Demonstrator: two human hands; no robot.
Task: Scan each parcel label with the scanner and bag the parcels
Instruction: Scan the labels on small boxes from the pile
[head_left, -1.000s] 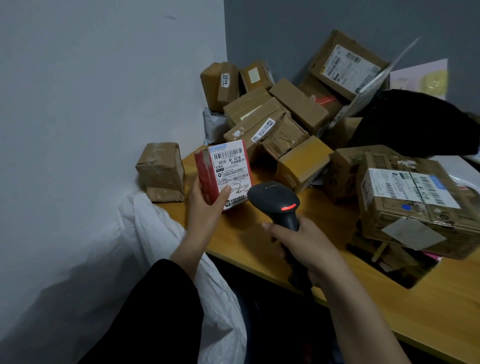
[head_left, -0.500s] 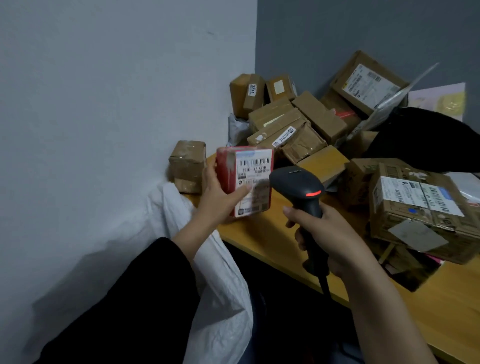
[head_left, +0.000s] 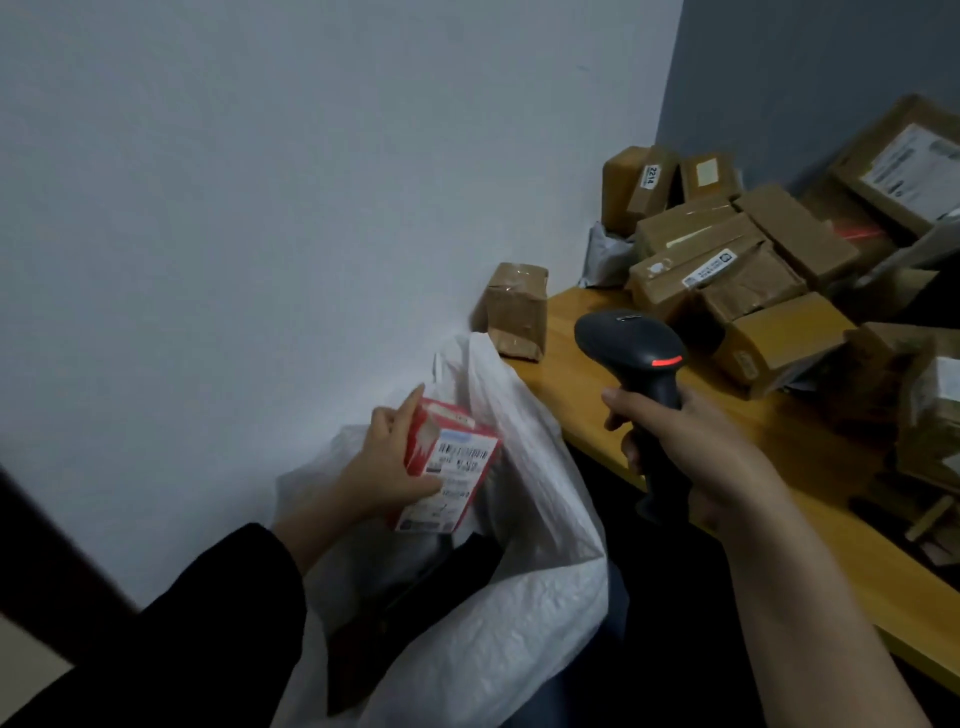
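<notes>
one red parcel (head_left: 449, 465) at the mouth of the white bag (head_left: 519, 597)

watching from my remote seat, i see the left hand (head_left: 387, 467) gripping the red parcel, thumb laid across its white label (head_left: 457, 470) and fingers behind the far side. the parcel is tilted and sits at the bag's open mouth; i cannot tell whether its lower end is inside. the bag hangs just beside the wooden table (head_left: 769, 410), against the pale wall (head_left: 260, 208). the right hand (head_left: 691, 447) is wrapped round the handle of the black scanner (head_left: 631, 345), held upright over the table's near edge, with a red strip lit on its head. a small brown parcel (head_left: 517, 309) stands alone at the table's corner by the wall. a pile of brown parcels (head_left: 727, 270) fills the far corner, well apart from the bag.
</notes>
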